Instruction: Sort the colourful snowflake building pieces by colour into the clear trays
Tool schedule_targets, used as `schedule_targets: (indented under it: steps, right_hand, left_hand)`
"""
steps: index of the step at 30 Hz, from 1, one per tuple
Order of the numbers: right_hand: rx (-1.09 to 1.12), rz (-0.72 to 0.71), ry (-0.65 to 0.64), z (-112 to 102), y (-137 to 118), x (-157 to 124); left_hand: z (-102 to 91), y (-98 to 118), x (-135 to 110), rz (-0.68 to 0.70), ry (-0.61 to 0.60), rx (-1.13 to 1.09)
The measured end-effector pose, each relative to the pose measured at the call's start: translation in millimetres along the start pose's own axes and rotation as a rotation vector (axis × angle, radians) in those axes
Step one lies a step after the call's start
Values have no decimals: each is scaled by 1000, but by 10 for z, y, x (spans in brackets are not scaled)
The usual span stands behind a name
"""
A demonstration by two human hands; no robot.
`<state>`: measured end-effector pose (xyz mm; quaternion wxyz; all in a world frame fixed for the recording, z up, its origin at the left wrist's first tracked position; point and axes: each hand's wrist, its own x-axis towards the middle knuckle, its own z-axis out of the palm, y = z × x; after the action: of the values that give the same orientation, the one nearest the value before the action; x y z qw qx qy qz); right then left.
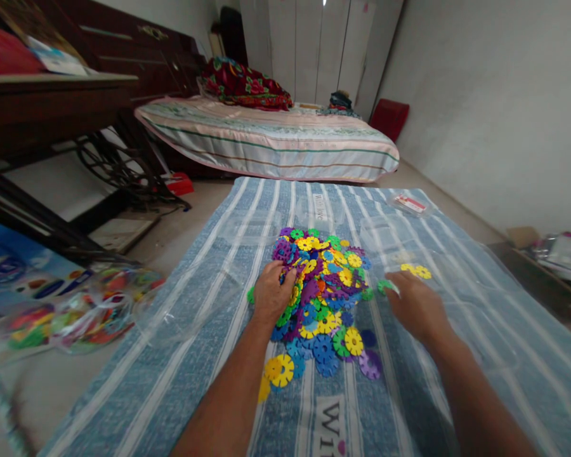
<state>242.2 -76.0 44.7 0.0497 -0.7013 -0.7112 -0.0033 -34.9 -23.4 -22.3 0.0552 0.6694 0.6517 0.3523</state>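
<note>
A pile of colourful plastic snowflake discs [321, 289] lies on a blue-and-white striped cloth [181, 355] spread on the floor. My left hand [272, 293] rests on the left side of the pile, fingers curled down among the discs. My right hand [416, 308] is at the pile's right edge, its fingers pinched on a green disc [385, 285]. A couple of yellow discs [417, 271] lie apart inside a clear plastic container [457, 279] just beyond my right hand.
Clear plastic containers [250, 225] stand on the cloth behind the pile. A plastic bag of colourful pieces [83, 311] lies on the floor at the left. A bed [271, 136] stands behind, a dark sewing table [52, 120] at the left, and a white wall [495, 108] at the right.
</note>
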Motion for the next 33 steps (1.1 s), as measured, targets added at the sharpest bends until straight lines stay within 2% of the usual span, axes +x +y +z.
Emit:
schedule_targets:
  steps: [3, 5, 12, 19, 26, 33]
  right_hand:
    - [-29, -57, -147, 64, -146, 19]
    - [-48, -45, -198, 104, -205, 62]
    - [-60, 44, -230, 266, -253, 217]
    - [-76, 95, -237, 370, -263, 205]
    - [-68, 48, -233, 316, -300, 145]
    - [-76, 59, -251, 152, -307, 162]
  left_hand:
    - [3, -2, 2, -4, -2, 2]
    - [3, -1, 2, -8, -2, 2]
    - [-5, 6, 3, -21, 0, 2]
    - [3, 2, -1, -10, 0, 0]
    - [7, -5, 0, -10, 8, -4]
    - [-16, 21, -5, -15, 4, -14]
